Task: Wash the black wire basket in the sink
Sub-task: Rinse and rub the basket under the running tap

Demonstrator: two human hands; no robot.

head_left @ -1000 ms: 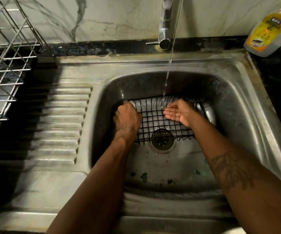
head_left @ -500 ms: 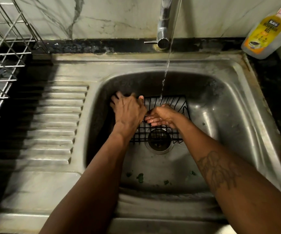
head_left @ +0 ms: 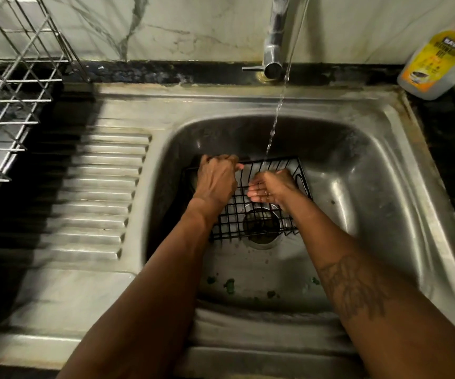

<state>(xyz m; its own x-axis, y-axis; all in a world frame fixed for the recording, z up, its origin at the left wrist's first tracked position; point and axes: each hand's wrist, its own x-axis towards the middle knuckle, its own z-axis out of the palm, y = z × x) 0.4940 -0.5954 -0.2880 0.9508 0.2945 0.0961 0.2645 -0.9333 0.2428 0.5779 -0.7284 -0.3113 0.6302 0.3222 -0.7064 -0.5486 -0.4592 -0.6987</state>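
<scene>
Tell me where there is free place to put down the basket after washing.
The ribbed drainboard, between the wire rack and the basin, is bare. The basin floor right of the black wire basket, toward the right wall, is free. Crowded: the middle over the drain, where the left hand, right hand and water stream meet. Green scraps dot the near floor.

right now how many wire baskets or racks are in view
2: the black wire basket in the sink over the drain; a silver wire dish rack at far left, partly cropped.
</scene>
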